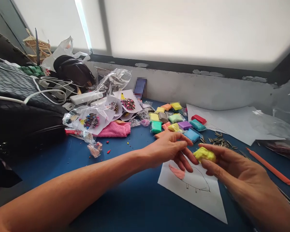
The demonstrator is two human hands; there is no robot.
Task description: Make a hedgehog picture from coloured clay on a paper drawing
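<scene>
Between the thumb and fingers of my right hand [234, 167] is a lump of yellow modelling clay [205, 155]. My left hand [172, 148] reaches in from the left with its fingers apart, close beside the clay and holding nothing. Both hands hover over a white paper [195, 203] with an outline drawn in dark line. Pink clay [177, 172] is spread over one end of that outline. Part of the drawing is hidden behind my left fingers. Just beyond my hands lie several small clay packets, among them a blue one [191, 135] and a purple one [185, 125].
Sunflower seeds [218, 140] lie in a heap behind my right hand. An orange clay tool [269, 166] rests at the right. Farther left are a pink cloth [114, 129], papers with finished seed-and-clay figures [91, 120], clear wrappers and a black woven bag [21, 106]. White sheets [227, 122] lie by the wall.
</scene>
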